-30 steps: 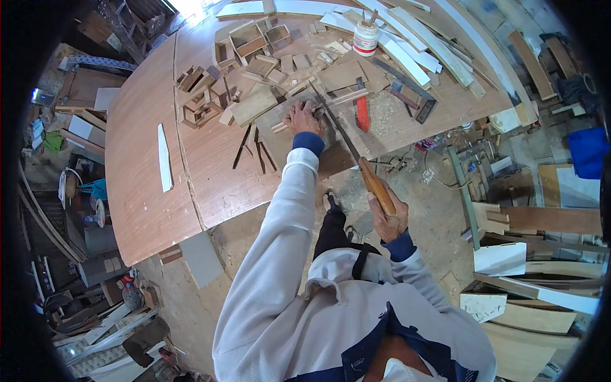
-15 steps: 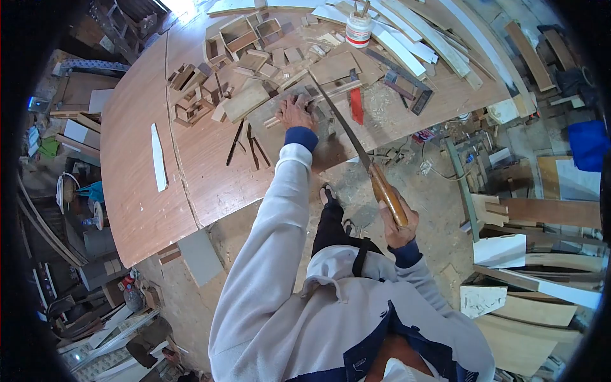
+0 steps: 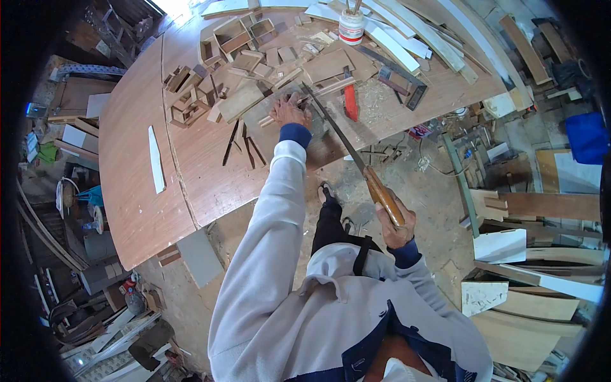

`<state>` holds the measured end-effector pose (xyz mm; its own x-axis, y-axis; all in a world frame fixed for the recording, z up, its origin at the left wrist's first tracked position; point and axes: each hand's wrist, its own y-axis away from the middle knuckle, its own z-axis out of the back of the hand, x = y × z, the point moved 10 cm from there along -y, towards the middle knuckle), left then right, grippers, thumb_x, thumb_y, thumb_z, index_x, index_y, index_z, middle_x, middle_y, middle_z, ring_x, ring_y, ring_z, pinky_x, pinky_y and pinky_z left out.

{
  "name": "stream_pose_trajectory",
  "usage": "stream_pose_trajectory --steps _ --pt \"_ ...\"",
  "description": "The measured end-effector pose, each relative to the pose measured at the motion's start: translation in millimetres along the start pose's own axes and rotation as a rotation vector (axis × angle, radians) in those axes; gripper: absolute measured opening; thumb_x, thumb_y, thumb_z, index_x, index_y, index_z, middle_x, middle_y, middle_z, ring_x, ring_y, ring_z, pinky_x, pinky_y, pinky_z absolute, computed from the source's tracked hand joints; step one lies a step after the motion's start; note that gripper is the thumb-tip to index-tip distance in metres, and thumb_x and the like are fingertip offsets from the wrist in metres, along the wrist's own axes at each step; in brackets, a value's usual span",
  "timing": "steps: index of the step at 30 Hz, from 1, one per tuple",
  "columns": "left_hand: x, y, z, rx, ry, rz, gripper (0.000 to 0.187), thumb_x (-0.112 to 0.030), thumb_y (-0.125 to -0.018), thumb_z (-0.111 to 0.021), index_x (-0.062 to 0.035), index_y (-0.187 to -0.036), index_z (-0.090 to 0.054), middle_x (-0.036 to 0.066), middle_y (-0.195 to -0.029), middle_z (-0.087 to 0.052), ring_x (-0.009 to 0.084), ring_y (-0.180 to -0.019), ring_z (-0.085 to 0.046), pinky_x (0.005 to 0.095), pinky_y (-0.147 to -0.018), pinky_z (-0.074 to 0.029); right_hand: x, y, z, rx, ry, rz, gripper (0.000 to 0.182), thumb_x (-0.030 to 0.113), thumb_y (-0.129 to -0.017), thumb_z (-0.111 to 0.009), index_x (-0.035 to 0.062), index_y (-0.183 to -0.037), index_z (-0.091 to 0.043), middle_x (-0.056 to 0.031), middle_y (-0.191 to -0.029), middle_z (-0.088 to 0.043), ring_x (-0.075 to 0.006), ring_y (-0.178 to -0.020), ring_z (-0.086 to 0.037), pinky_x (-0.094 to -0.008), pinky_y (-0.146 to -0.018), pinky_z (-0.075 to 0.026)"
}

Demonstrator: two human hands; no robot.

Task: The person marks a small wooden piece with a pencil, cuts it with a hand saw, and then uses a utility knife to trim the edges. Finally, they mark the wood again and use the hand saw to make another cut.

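The right hand point(image 3: 398, 226) is clenched around the wooden handle of a handsaw point(image 3: 342, 137), whose blade slants up over the table to a thin wooden strip point(image 3: 337, 86), its tip close to the left hand. The left hand point(image 3: 291, 109) bears down over that strip on a grey board point(image 3: 258, 116) near the table edge; I cannot tell whether its fingers curl round the wood or only press on it. The danger, as I judge it, is the blade jumping sideways into those fingers, most likely because the narrow strip rolls or slides under uneven pressure; a twist of the right wrist could also bind the blade or splinter the wood. Just beyond lie a red-handled tool point(image 3: 351, 103) and a dark try square point(image 3: 415, 97), with a white tub point(image 3: 351, 28) and small wooden boxes point(image 3: 233, 38) farther back on the table point(image 3: 133, 210). Compared with one second ago, the right hand and saw sit farther back toward the body, while the left hand keeps much the same place on the board.
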<state>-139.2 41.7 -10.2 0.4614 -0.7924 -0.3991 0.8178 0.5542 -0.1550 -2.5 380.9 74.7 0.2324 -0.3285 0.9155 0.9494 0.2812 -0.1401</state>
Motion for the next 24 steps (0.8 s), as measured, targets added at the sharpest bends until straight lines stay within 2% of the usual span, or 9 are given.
stream_pose_trajectory --steps 14,17,19,20,22,23,24 --pt "11 -6 -17 0.056 -0.056 0.028 0.055 -0.032 -0.067 -0.066 -0.0262 -0.121 -0.057 0.012 -0.133 -0.046 0.0335 -0.125 -0.038 0.0557 -0.103 -0.024 -1 4 6 -0.013 -0.002 0.0 0.033 0.002 -0.078 -0.065 -0.005 -0.11 -0.059 -0.0198 -0.106 -0.065 -0.0257 -0.086 -0.068 -0.0281 -0.073 -0.052" --pt "11 -6 -15 0.022 -0.049 0.019 0.051 -0.032 -0.068 -0.066 -0.026 -0.118 -0.059 0.013 -0.132 -0.047 0.0339 -0.125 -0.038 0.0558 -0.103 -0.022 -3 5 5 -0.01 0.004 0.01 0.033 0.002 -0.078 -0.065 -0.0047 -0.11 -0.059 -0.0197 -0.105 -0.065 -0.0261 -0.087 -0.068 -0.0281 -0.073 -0.052" --pt "7 -5 -6 -0.057 -0.025 0.006 0.044 -0.031 -0.067 -0.065 -0.0235 -0.11 -0.064 0.014 -0.125 -0.053 0.0323 -0.119 -0.043 0.0485 -0.098 -0.028 -5 5 6 -0.013 -0.011 0.004 0.033 0.002 -0.079 -0.064 -0.0044 -0.111 -0.059 -0.0195 -0.104 -0.065 -0.0262 -0.087 -0.068 -0.0282 -0.074 -0.052" --pt "4 -6 -7 -0.057 -0.025 0.005 0.044 -0.031 -0.067 -0.065 -0.0235 -0.11 -0.064 0.014 -0.125 -0.053 0.0323 -0.119 -0.043 0.0485 -0.098 -0.028 -4 5 6 -0.021 -0.014 0.024 0.034 0.001 -0.079 -0.064 -0.0041 -0.111 -0.059 -0.0195 -0.104 -0.065 -0.0268 -0.087 -0.068 -0.0286 -0.074 -0.052" --pt "14 -11 -10 -0.057 0.069 0.138 0.039 -0.039 -0.073 -0.063 -0.0245 -0.109 -0.065 0.013 -0.124 -0.055 0.0325 -0.121 -0.043 0.0509 -0.101 -0.025 -1 4 6 -0.03 -0.017 0.044 0.034 0.001 -0.079 -0.064 -0.0038 -0.112 -0.058 -0.0195 -0.104 -0.065 -0.0274 -0.087 -0.068 -0.0291 -0.074 -0.052" --pt "13 -15 -11 -0.056 0.069 0.136 0.039 -0.039 -0.073 -0.063 -0.0245 -0.109 -0.065 0.013 -0.124 -0.055 0.0325 -0.121 -0.043 0.0509 -0.101 -0.025 1 3 6 -0.022 0.001 0.04 0.035 0.002 -0.079 -0.064 -0.0034 -0.113 -0.058 -0.0193 -0.104 -0.065 -0.0279 -0.086 -0.068 -0.0296 -0.074 -0.053" --pt "16 -17 -13 -0.062 0.056 0.171 0.034 -0.043 -0.073 -0.064 -0.0254 -0.102 -0.068 0.012 -0.118 -0.058 0.0328 -0.117 -0.046 0.05 -0.098 -0.027 2 3 6 -0.015 0.019 0.035 0.035 0.003 -0.079 -0.064 -0.003 -0.114 -0.057 -0.0192 -0.103 -0.065 -0.0284 -0.085 -0.068 -0.0302 -0.073 -0.053"
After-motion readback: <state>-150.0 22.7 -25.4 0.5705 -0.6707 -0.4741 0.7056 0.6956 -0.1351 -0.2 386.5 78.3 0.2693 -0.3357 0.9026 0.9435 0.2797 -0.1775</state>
